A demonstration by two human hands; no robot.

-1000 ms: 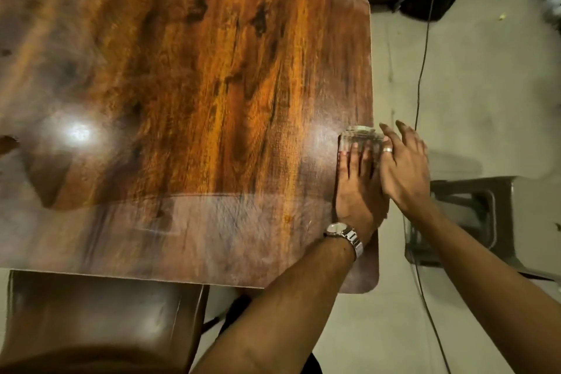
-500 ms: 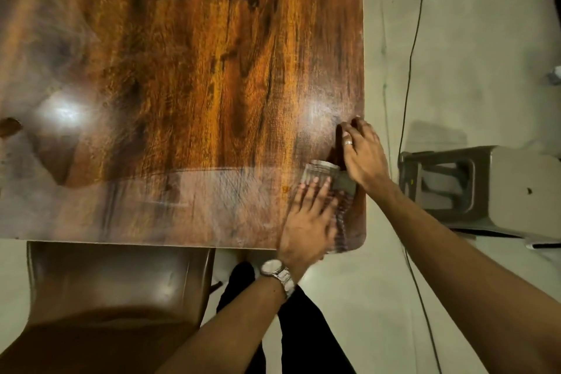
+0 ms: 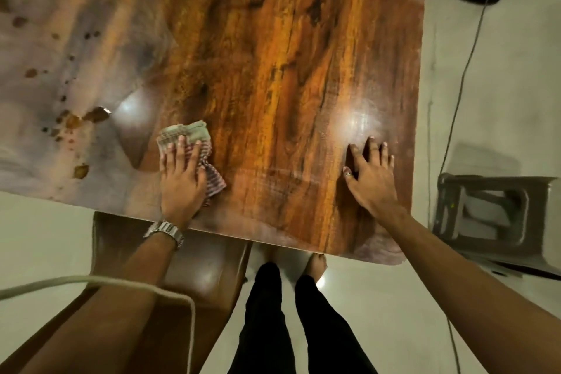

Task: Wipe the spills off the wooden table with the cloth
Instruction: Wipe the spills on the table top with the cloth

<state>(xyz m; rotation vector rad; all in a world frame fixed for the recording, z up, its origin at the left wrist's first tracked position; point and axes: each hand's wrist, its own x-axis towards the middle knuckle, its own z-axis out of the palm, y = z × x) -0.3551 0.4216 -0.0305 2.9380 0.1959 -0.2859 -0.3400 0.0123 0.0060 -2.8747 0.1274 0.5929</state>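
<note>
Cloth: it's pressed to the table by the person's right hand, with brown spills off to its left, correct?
Wrong hand. The head view shows the left hand pressing the cloth to the table, brown spills off to its left; the right hand lies flat on bare wood.

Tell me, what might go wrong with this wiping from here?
1. The cloth is bunched under the left hand, so it may smear the brown spills to its left rather than lift them.
2. One blob lies close to the near edge of the table; a sweep toward the person could push it onto the chair below.
3. The right hand leans flat on the glossy top and might slip.
</note>
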